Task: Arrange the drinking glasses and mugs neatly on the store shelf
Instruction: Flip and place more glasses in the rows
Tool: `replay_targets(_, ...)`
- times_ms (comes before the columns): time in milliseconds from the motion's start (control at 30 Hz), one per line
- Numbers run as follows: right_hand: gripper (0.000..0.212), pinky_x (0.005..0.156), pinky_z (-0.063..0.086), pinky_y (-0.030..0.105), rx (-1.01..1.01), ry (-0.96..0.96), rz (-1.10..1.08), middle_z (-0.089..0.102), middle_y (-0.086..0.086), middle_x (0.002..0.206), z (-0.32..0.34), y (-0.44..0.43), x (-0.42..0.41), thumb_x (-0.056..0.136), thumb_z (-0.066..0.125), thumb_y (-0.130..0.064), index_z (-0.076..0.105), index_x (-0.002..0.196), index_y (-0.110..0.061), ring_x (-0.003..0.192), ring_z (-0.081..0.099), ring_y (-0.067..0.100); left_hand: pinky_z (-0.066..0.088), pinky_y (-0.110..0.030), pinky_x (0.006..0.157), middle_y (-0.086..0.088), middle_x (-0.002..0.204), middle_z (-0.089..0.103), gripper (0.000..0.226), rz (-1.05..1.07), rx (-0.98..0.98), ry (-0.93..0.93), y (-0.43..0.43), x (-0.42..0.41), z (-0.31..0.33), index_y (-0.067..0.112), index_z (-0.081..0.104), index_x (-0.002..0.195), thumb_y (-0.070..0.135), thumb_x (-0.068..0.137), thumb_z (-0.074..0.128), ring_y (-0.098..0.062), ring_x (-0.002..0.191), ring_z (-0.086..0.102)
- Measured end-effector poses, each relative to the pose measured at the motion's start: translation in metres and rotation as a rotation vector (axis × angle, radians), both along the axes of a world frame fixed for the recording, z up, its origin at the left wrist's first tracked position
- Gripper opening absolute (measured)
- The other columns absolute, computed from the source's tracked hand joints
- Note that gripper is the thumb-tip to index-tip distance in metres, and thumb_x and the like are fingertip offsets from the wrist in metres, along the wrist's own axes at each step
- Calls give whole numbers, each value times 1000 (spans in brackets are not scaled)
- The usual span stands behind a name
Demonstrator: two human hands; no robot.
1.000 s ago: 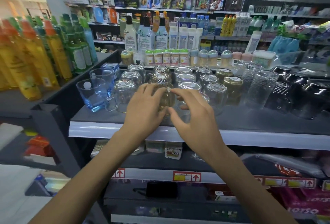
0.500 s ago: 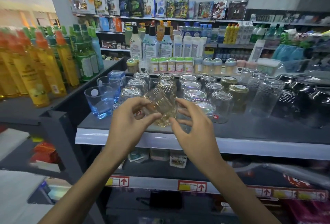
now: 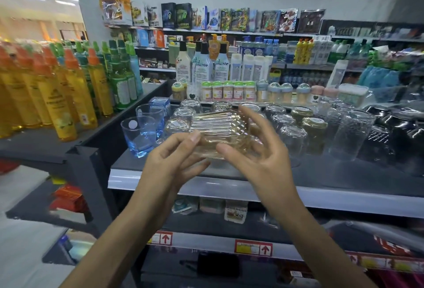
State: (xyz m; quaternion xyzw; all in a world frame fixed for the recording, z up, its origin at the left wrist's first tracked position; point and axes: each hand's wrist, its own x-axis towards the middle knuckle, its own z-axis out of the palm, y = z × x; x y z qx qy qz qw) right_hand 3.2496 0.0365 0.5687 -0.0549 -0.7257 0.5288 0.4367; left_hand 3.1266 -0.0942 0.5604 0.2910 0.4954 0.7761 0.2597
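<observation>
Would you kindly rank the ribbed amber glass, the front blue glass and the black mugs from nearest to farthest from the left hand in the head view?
1. Ribbed amber glass: touching the left hand's fingertips, centre.
2. Front blue glass: just left, on the shelf.
3. Black mugs: far right of shelf.

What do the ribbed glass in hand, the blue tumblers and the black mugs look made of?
The ribbed glass: clear, faintly amber glass, glossy; things behind show through its ridges. The blue tumblers: transparent tinted glass, thick base; plastic not excluded. The black mugs: opaque, high-gloss, sharp highlights; probably glazed ceramic or dark glass.
</observation>
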Motion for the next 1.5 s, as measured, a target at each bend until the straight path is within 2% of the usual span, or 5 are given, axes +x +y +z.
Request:
replay_targets(267,76,99,57,37,263,-163,-220,64,-15,129,34,43,18,69,94,-43,59,136,-33,119,63,6,58,-48,99,-19,121,74,36,-108,39,-97,43,10,18,1,58,134,17,102,59,-35,109,73)
replay_targets(433,81,73,48,0,261,-276,-122,64,-28,112,66,78,15,62,95,-25,62,137,-27,91,62,-24,59,-41,98,-20,122,73,33,-71,-9,-42,70,0,22,-1,61,130,19,103,59,-31,111,73)
replay_targets(867,99,103,47,34,285,-367,-284,63,-6,140,108,162,-25,54,96,-51,59,142,-27,121,61,12,49,-43,105,-8,144,56,86,22,-977,1394,172,-120,43,25,46,150,38,75,86,-28,128,56)
replay_targets(1367,94,78,61,32,317,-547,-128,57,-17,98,170,194,-63,51,97,-42,64,137,-21,95,66,11,46,-23,83,21,100,59,64,-331,-1018,1258,205,-145,68,23,64,134,5,77,84,-1,97,58)
replay_targets(1500,85,64,60,23,389,-680,-69,53,-18,97,174,204,-61,56,95,-40,66,134,-22,86,64,7,51,-31,86,5,110,66,52,-137,-1140,1239,204,-138,68,25,66,124,53,82,81,-16,101,62)
